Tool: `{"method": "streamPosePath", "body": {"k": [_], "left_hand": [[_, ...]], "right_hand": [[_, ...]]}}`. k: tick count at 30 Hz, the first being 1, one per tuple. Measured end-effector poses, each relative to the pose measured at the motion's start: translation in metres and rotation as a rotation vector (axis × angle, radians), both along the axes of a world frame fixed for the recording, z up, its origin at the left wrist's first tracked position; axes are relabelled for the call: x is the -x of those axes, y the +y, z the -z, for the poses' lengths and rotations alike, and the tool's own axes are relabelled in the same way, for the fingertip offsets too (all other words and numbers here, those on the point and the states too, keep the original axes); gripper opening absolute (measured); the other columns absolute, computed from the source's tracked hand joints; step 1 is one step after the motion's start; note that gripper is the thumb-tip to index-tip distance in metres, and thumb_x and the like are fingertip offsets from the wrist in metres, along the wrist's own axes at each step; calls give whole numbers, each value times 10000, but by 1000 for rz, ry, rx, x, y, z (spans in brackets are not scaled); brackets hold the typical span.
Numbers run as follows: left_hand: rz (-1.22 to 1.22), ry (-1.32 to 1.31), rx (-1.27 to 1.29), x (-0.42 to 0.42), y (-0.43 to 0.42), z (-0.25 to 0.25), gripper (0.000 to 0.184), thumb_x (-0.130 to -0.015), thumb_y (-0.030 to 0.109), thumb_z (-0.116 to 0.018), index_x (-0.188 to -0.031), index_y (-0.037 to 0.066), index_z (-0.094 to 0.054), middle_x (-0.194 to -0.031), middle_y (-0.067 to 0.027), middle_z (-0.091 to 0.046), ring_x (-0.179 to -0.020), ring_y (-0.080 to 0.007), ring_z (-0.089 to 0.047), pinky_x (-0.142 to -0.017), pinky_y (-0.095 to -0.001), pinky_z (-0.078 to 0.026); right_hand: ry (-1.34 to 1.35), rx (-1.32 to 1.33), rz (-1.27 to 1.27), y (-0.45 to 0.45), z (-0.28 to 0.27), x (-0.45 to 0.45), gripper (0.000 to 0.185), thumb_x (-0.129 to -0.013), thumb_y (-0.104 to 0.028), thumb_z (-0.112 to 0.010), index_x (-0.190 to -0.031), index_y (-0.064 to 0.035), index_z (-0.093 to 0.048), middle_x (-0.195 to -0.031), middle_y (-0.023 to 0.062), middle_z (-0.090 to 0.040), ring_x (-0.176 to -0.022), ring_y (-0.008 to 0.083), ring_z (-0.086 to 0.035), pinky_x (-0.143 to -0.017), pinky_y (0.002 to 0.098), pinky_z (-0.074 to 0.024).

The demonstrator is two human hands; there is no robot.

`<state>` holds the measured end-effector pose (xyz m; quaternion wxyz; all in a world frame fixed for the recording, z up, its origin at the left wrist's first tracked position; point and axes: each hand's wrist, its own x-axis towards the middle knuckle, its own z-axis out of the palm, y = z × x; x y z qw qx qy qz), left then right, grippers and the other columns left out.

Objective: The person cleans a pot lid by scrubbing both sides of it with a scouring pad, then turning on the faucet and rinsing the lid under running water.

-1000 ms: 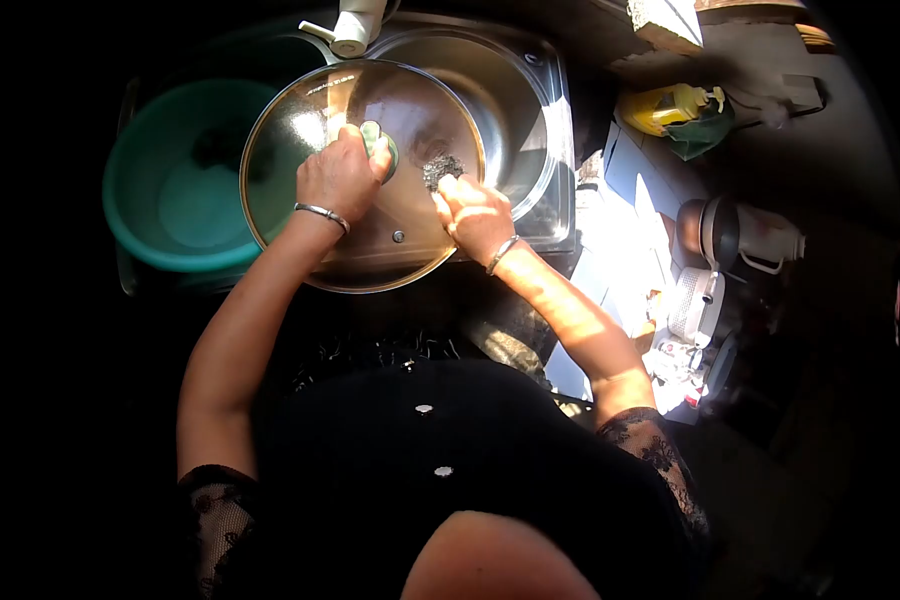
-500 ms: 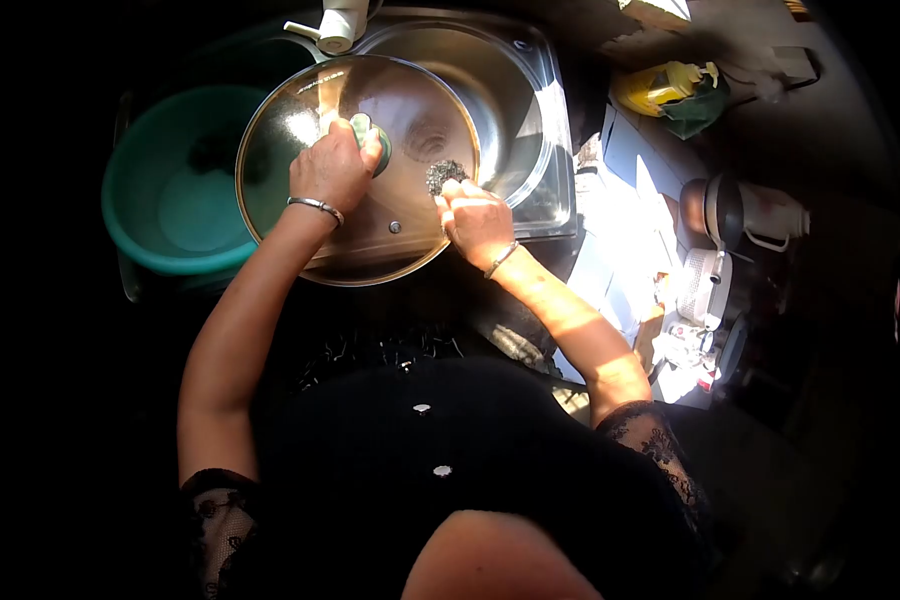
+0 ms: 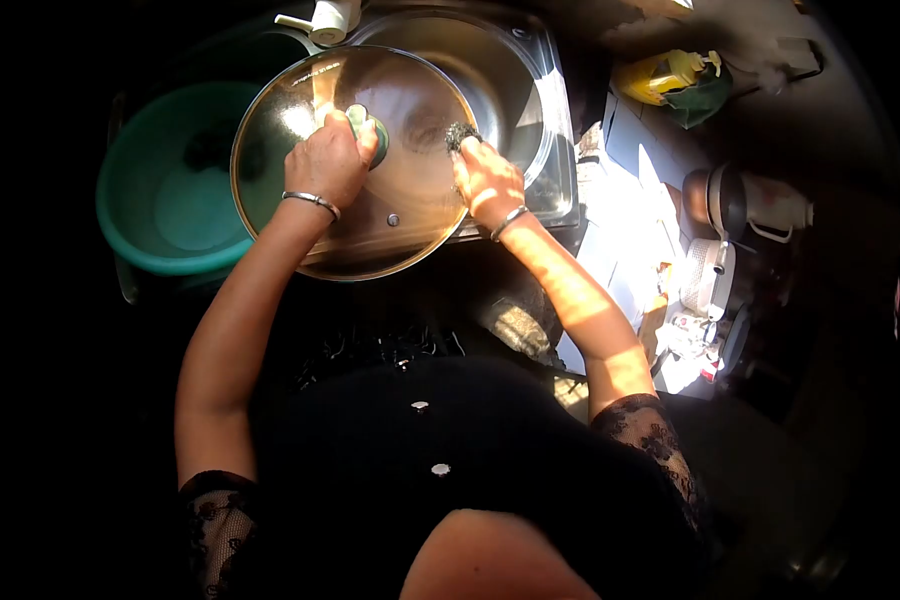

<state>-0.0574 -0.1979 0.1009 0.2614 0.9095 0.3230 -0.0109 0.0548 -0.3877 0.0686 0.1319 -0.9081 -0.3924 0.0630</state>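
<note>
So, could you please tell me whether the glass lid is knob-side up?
The lid is knob-side up: the left hand grips its green knob.

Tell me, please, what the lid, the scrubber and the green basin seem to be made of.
The lid looks like glossy glass with a thin, probably metal rim: it is see-through with a bright glint. The scrubber in the right hand is probably metal wire, being coarse, greyish and tangled. The green basin seems smooth plastic, given its even colour.
</note>
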Motion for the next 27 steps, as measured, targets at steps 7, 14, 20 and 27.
{"method": "streamPosePath", "body": {"k": [7,14,20,27], "left_hand": [[18,-38,113,8,9,-16,360,-919,307,-422,-1089,-6,-480,-1054,-282,-586,-946,-418,-590,-807,-474,-465],[914,-125,-450,2,48,-15,201,-824,72,-534,-1025,59,-538,-1314,-156,-472,-1017,-280,-578,-829,-356,-488],[1141,-116,-585,-20,60,-11,151,-832,160,-572,-933,52,-545,-1023,-106,-582,-922,-223,-612,-752,-323,-513],[1097,-44,-533,-20,58,-13,149,-847,155,-545,-937,38,-539,-1038,-125,-579,-823,-252,-644,-693,-344,-527]], "right_hand": [[125,-41,64,45,3,-67,280,-929,-365,-450,-993,-102,-521,-877,169,-635,-862,369,-605,-740,459,-459],[151,-169,133,24,7,-57,309,-920,-404,-470,-1033,-123,-533,-865,157,-638,-853,355,-613,-737,433,-470],[109,-154,103,22,1,-54,286,-916,-377,-485,-1026,-118,-535,-836,153,-643,-837,362,-616,-718,441,-474],[46,-120,14,25,-14,-50,290,-915,-377,-482,-1010,-108,-534,-901,138,-639,-867,360,-607,-725,451,-469]]}}
